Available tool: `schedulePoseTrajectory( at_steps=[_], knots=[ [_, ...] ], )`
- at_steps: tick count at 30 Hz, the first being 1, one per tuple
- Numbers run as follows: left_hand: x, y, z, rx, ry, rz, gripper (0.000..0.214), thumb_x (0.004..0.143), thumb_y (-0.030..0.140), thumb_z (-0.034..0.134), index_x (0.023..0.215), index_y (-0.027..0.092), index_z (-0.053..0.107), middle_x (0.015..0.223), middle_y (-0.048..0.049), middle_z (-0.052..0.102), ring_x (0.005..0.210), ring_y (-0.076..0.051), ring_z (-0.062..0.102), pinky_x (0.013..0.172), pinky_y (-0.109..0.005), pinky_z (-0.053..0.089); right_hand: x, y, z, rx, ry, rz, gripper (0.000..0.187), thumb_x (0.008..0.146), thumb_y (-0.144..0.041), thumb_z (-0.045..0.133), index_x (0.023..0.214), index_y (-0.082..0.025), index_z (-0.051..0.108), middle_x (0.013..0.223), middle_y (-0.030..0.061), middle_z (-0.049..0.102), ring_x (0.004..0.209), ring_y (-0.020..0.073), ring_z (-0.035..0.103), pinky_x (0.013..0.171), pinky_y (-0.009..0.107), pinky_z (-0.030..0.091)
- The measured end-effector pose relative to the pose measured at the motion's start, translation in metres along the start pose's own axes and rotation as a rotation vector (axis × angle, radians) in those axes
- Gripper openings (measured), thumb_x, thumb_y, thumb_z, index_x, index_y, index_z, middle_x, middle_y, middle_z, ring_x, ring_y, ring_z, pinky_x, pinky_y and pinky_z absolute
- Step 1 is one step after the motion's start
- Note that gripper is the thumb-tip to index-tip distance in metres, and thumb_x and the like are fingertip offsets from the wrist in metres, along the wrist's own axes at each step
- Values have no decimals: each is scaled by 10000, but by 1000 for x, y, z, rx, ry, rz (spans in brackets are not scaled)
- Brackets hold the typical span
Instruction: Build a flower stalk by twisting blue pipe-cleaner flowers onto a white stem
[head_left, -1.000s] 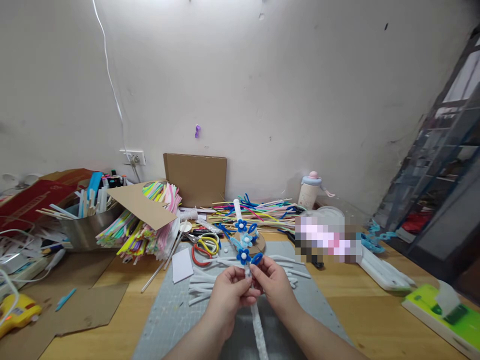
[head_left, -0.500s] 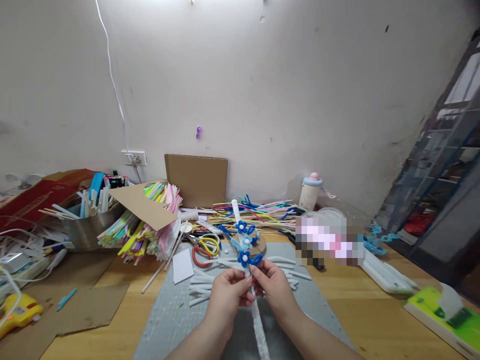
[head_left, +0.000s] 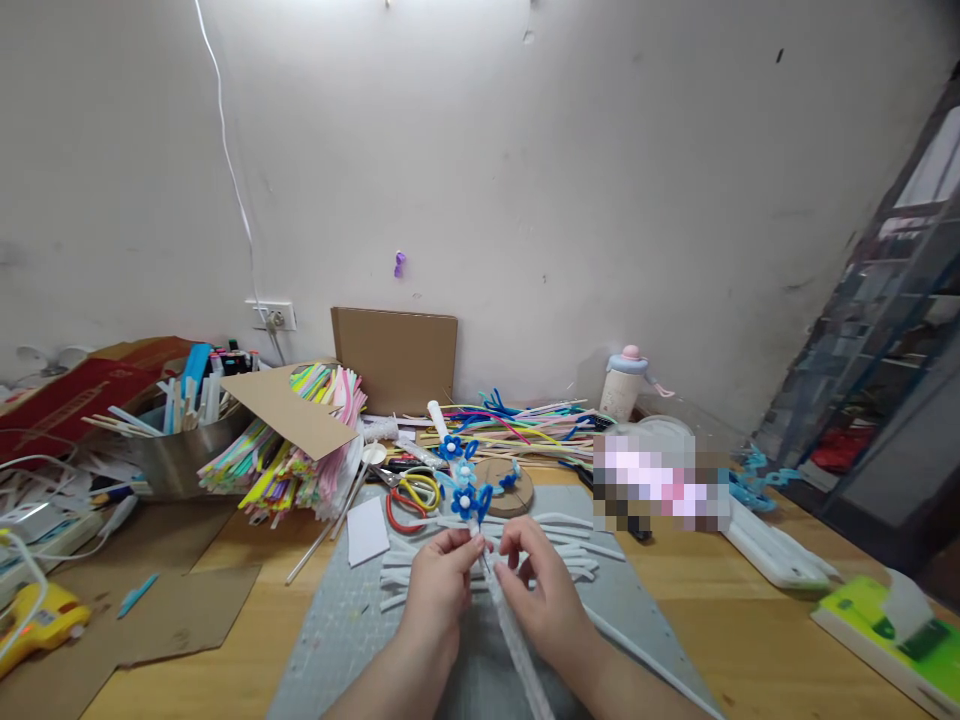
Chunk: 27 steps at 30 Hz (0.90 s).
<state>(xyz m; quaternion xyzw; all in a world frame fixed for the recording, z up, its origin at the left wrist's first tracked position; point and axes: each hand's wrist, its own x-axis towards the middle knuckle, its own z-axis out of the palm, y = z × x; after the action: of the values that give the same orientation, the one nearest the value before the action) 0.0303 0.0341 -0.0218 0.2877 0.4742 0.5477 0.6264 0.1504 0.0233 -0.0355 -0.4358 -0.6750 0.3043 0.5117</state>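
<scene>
My left hand is closed around a long white fuzzy stick, gripping it just below the flowers. The stick slants from the lower middle up to the left. Blue pipe-cleaner flowers with white centres sit along its upper part, a lighter blue one among them. A thin dark wire shows by the stick under the lowest flower. Right beside the stick is my right hand, its fingers curled with a gap between thumb and forefinger; I see nothing held in it. Both hands are above a grey cutting mat.
White pipe cleaners lie on the mat behind my hands. Scissors, a white card and a round cardboard disc are farther back. Coloured pipe cleaners line the wall. A yellow glue gun lies at left.
The flowered stick has tilted and its top has swung left. My right hand has come off the stick slightly to the right, its fingers parting.
</scene>
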Motion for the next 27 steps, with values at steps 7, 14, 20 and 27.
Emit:
schedulePoseTrajectory(
  at_steps=[7, 14, 20, 27],
  knots=[
    [2, -7, 0, -24, 73, 70, 304, 454, 315, 776, 607, 135, 585, 483, 22, 553, 385, -66, 434, 393, -183, 281, -5, -8, 3, -265, 19, -51, 74, 765, -208, 501, 692, -203, 487, 691, -2, 488, 604, 132, 427, 547, 247, 307],
    [3, -7, 1, -97, 74, 52, 349, 401, 280, 801, 598, 139, 550, 536, 9, 580, 435, -84, 495, 408, -184, 323, 4, 8, 8, 247, -60, 293, 187, 699, -292, 570, 642, -187, 426, 575, -41, 438, 541, 108, 431, 499, 219, 335],
    [5, -11, -1, -124, -11, 20, 344, 435, 300, 786, 615, 134, 545, 567, -15, 606, 406, -90, 497, 393, -197, 331, 1, 9, 13, 717, -400, 651, 335, 753, -487, 479, 864, -173, 450, 600, -8, 572, 386, 98, 507, 338, 173, 328],
    [10, -14, -1, -169, -16, 46, 326, 415, 260, 804, 595, 113, 576, 559, -23, 618, 446, -75, 493, 459, -195, 359, -1, 14, 19, 603, -361, 562, 394, 748, -560, 457, 754, -166, 449, 383, -67, 492, 208, 50, 335, 237, 131, 212]
  ],
)
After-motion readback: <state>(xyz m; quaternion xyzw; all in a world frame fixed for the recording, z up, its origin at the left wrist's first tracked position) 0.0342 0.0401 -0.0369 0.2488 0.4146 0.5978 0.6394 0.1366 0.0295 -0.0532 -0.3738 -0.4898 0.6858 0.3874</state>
